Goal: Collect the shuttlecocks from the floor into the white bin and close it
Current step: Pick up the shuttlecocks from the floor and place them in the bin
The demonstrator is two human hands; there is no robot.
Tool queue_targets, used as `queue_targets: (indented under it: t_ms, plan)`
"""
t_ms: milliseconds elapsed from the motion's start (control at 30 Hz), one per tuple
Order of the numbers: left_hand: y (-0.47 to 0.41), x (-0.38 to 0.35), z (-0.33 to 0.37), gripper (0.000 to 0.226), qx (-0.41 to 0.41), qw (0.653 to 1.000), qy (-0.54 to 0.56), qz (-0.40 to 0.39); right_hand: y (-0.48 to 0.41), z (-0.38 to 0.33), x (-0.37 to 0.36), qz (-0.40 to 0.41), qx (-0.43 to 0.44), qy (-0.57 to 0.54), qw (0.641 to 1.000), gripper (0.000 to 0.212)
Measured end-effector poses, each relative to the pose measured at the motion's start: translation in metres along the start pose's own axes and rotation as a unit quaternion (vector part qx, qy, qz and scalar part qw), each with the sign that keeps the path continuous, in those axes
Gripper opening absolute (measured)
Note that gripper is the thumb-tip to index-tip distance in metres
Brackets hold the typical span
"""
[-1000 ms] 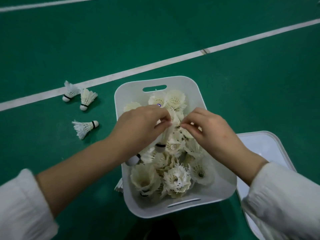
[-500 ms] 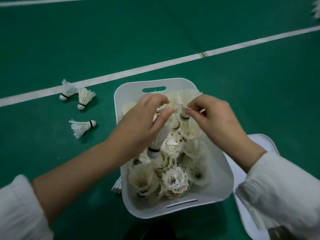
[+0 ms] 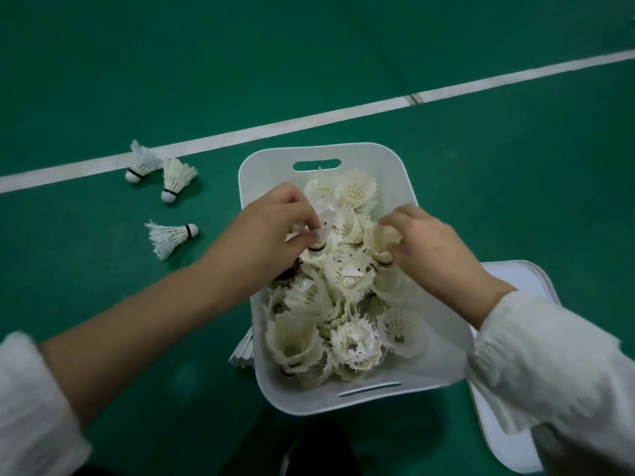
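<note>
The white bin [image 3: 443, 345] stands open on the green floor, heaped with several shuttlecocks [image 3: 347, 280]. Both hands are inside it, over the pile. My left hand [image 3: 271, 231] pinches a white shuttlecock [image 3: 318, 243] near its black-banded cork. My right hand [image 3: 426, 242] grips a cream shuttlecock [image 3: 379, 240] by its skirt. Three shuttlecocks lie on the floor to the left: one on the white line [image 3: 141, 163], one just beside it [image 3: 175, 178], one lower down [image 3: 170, 235]. Another shuttlecock [image 3: 242, 353] pokes out from under the bin's left side.
The white lid [image 3: 525, 286] lies flat on the floor to the right of the bin, partly under my right sleeve. A white court line [image 3: 343, 116] crosses the green floor behind the bin. A dark shoe [image 3: 316, 448] shows at the bottom edge.
Both hands have spread apart over the pile and lowered slightly, each still holding its shuttlecock. The three floor shuttlecocks have stayed put.
</note>
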State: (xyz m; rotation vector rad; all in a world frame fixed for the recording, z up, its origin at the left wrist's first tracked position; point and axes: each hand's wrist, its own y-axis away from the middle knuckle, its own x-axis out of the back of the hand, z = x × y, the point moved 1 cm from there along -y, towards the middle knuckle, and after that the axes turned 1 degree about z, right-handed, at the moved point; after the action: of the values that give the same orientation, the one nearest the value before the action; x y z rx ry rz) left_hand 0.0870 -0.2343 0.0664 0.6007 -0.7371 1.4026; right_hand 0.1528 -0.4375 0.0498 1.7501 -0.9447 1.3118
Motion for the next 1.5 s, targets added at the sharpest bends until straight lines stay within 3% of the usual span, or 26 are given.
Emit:
queue_targets:
  t_ms: [67, 167, 267, 433, 600, 767, 800, 900, 967, 1167, 1233, 1333, 1433, 1500]
  plan:
    - [-0.004, -0.002, 0.005, 0.004, -0.010, 1.000, 0.002, 0.006, 0.008, -0.011, 0.022, 0.042, 0.047, -0.095, 0.993, 0.040]
    - [-0.003, -0.010, 0.019, 0.009, -0.049, 0.998, 0.026, 0.002, 0.023, -0.026, 0.034, -0.008, 0.120, -0.180, 0.976, 0.040]
    - [0.005, -0.021, 0.030, 0.014, -0.114, 0.993, 0.018, -0.039, 0.031, -0.024, 0.031, 0.008, 0.137, -0.124, 0.983, 0.017]
    - [0.014, -0.005, 0.036, 0.028, -0.169, 0.981, -0.024, -0.087, 0.057, -0.003, 0.042, 0.053, 0.082, -0.053, 0.994, 0.021]
    - [0.024, 0.034, 0.018, 0.024, -0.098, 0.981, -0.110, -0.129, 0.071, 0.001, 0.010, 0.052, -0.007, 0.003, 0.999, 0.018]
    - [0.056, 0.041, -0.025, 0.016, -0.048, 0.977, -0.138, -0.153, 0.059, -0.013, -0.049, -0.091, -0.005, 0.031, 0.995, 0.011]
    - [0.065, 0.039, -0.034, 0.015, -0.034, 0.978, -0.134, -0.154, 0.057, -0.016, -0.053, -0.112, -0.004, 0.026, 0.993, 0.018]
    - [0.090, 0.024, -0.060, 0.018, 0.013, 0.979, -0.114, -0.166, 0.050, -0.019, -0.048, -0.151, 0.005, 0.033, 0.988, 0.008]
    - [0.104, 0.008, -0.072, 0.026, 0.035, 0.974, -0.120, -0.189, 0.047, -0.026, -0.026, -0.180, 0.001, 0.041, 0.983, 0.021]
    - [0.119, -0.057, -0.094, 0.058, 0.045, 0.941, -0.218, -0.255, 0.048, -0.090, 0.051, -0.083, 0.110, 0.046, 0.989, 0.013]
    - [0.120, -0.076, -0.101, 0.053, 0.041, 0.943, -0.223, -0.245, 0.046, -0.122, 0.051, -0.086, 0.162, 0.025, 0.983, 0.013]
    - [0.120, -0.083, -0.112, 0.024, 0.076, 0.959, -0.157, -0.221, 0.037, -0.161, 0.025, -0.110, 0.246, 0.011, 0.963, 0.017]
    - [0.117, -0.058, -0.125, 0.015, 0.120, 0.987, -0.043, -0.099, 0.020, -0.193, -0.011, -0.163, 0.304, 0.022, 0.938, 0.023]
    - [0.113, -0.027, -0.138, 0.024, 0.202, 0.976, 0.077, -0.022, 0.006, -0.210, -0.030, -0.190, 0.328, 0.049, 0.924, 0.029]
